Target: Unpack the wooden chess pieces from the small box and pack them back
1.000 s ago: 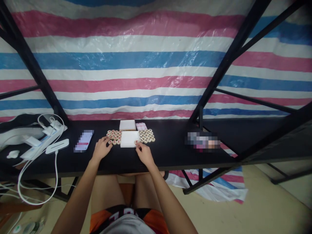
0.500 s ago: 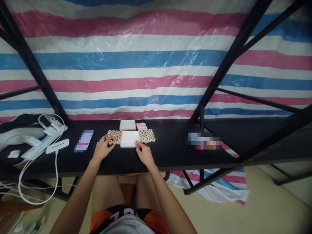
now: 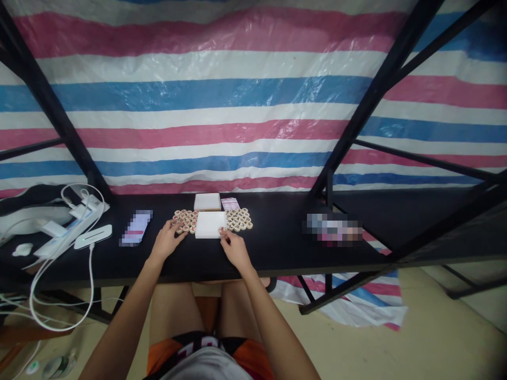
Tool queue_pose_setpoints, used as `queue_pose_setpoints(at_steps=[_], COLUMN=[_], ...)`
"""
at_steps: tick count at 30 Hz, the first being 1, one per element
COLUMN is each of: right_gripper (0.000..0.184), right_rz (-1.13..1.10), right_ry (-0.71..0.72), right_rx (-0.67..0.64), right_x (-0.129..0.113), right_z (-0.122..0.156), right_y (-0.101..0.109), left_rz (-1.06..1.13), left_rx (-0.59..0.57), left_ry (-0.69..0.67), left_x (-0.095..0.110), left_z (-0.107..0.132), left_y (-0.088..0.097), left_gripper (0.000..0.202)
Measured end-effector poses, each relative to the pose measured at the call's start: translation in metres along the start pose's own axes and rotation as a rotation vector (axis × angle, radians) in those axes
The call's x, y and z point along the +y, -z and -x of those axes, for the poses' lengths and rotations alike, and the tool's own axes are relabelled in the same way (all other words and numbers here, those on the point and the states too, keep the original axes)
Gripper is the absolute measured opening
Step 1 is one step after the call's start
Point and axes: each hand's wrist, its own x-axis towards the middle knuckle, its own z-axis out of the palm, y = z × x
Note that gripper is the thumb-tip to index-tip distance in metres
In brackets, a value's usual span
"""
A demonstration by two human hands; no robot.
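A shallow white open box [image 3: 208,226] stands on the dark tabletop between two groups of round Chinese chess pieces. Red-marked pieces [image 3: 189,216] lie to its left, and dark-marked pieces [image 3: 238,217] to its right. My right hand [image 3: 234,248] pinches a single red-marked chess piece [image 3: 222,230] between thumb and fingertips at the box's near right corner. Over the near left edge of the red group, my left hand [image 3: 168,240] rests with its fingers apart, the tips touching or just above the pieces. Whether a piece sits under those fingers is hidden.
Behind the open box are another white box part [image 3: 207,201] and a pink-and-white paper [image 3: 230,204]. A phone [image 3: 137,228] lies left, beyond it a power strip [image 3: 71,232] with white cables. A blurred-out item [image 3: 332,229] lies right. Black metal posts [image 3: 356,116] frame the desk.
The camera view has shifted very slightly. Both hands, the boxes and the chess pieces look the same as before.
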Motion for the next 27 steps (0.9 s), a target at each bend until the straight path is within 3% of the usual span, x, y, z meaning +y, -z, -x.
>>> queue_pose_setpoints(at_steps=[3,7,10,14,17,23,27], right_gripper=[0.023,0.023,0.025,0.026,0.026,0.026,0.026], right_rz=[-0.01,-0.014,-0.038,-0.094,-0.136,-0.167,-0.162], right_ry=[0.005,-0.006,-0.019,-0.044,-0.063,-0.114,-0.155], right_rx=[-0.001,-0.001,0.0,0.019,0.03,0.055,0.078], right_x=[0.001,0.0,-0.003,-0.006,-0.007,-0.005,-0.004], right_z=[0.0,0.0,0.001,0.002,0.003,0.004,0.005], right_y=[0.0,0.0,0.003,0.008,0.01,0.011,0.01], left_rz=[0.013,-0.011,-0.017,0.009,0.018,0.04,0.058], left_rx=[0.007,0.104,0.124,0.003,-0.124,-0.424,-0.491], left_ry=[0.002,0.028,-0.118,-0.339,-0.383,-0.359,-0.275], left_x=[0.003,0.016,0.033,0.06,0.079,0.1,0.103], left_z=[0.002,0.005,0.004,-0.009,-0.023,-0.039,-0.043], left_y=[0.003,0.008,0.007,0.003,0.002,0.001,0.003], left_gripper=[0.037,0.037,0.032,0.029,0.027,0.029,0.028])
